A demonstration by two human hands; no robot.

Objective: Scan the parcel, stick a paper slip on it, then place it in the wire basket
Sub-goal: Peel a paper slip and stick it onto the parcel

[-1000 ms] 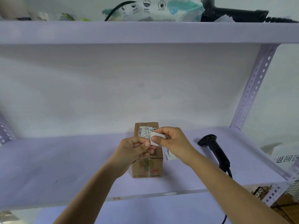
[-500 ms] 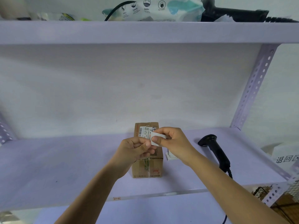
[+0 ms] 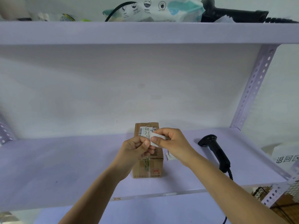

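Both hands met above the parcel (image 3: 148, 160): right hand (image 3: 171, 141) pinched the paper slip (image 3: 156, 139); left hand (image 3: 137, 149) seemingly nipped its edge.

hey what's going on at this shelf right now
A person's left hand and right hand pinch a small white paper slip just above a brown cardboard parcel standing on the pale purple shelf. The slip isn't stuck on yet. A black handheld barcode scanner lies to the right.
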